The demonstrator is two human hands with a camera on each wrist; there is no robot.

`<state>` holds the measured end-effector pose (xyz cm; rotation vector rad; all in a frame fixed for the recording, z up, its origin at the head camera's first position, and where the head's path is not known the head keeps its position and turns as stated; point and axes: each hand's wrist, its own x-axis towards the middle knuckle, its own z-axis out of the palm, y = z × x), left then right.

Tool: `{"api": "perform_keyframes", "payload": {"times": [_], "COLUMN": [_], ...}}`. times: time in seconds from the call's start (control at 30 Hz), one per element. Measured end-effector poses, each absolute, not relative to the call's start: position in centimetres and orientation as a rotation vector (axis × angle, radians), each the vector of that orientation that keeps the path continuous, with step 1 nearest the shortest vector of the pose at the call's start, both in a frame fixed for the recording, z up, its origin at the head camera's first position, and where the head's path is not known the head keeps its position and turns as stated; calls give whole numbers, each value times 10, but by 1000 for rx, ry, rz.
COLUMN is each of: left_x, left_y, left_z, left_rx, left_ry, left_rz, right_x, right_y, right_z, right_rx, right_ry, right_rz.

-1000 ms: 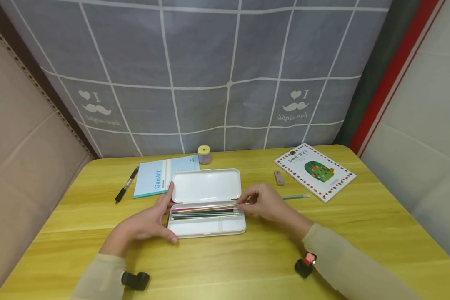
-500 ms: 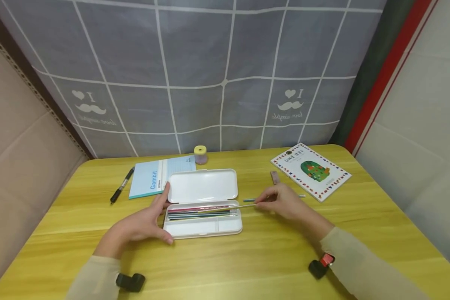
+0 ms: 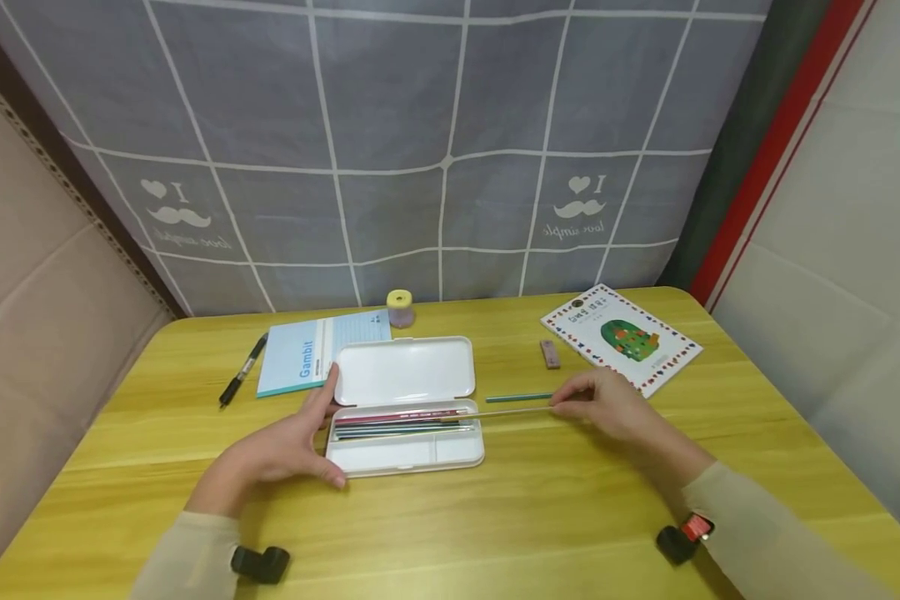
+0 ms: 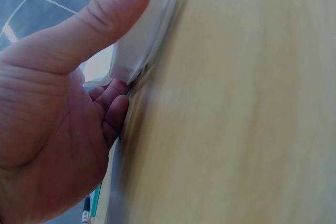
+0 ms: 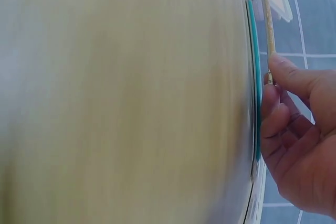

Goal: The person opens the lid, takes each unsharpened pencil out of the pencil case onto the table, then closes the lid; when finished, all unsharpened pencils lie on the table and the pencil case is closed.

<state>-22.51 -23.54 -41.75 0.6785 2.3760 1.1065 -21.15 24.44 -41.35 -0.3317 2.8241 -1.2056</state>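
A white pencil case (image 3: 390, 454) lies with its lid (image 3: 405, 371) folded back, and several pencils (image 3: 390, 429) rest in its rear compartment. At its left end my left hand (image 3: 288, 446) holds the case, thumb at the front corner and fingers behind. The left wrist view shows the thumb (image 4: 100, 22) over the case's side and the other fingers bent by its corner. My right hand (image 3: 607, 408) pinches the end of a thin gold-coloured pencil (image 3: 513, 411); the pencil's far end is over the case. A green pencil (image 3: 517, 398) lies on the table, partly hidden behind the right hand.
Behind the case lies a light blue notebook (image 3: 288, 358), with a black pen (image 3: 243, 371) to its left. A yellow-topped container (image 3: 401, 308) stands at the back. A pinkish eraser (image 3: 550, 354) and a white booklet (image 3: 622, 333) lie at the right of the table (image 3: 450, 533).
The right hand has moved rightward, drawing the gold-coloured pencil most of the way out of the case. The left hand stays at the case's left end.
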Motion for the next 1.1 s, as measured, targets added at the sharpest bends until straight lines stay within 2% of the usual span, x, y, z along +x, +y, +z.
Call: {"api": "perform_keyframes", "payload": {"times": [0.4, 1.1], "left_x": [-225, -226], "left_y": [-236, -236], "left_z": [-417, -419], "left_rx": [678, 684], "left_ry": [2380, 2393], "left_rz": [1107, 1080], "right_x": [-209, -212], "right_y": [273, 289], "right_z": [-411, -412], "right_rx": [-284, -295], "right_ry": [2914, 3006], "right_rz": [-1081, -958]}}
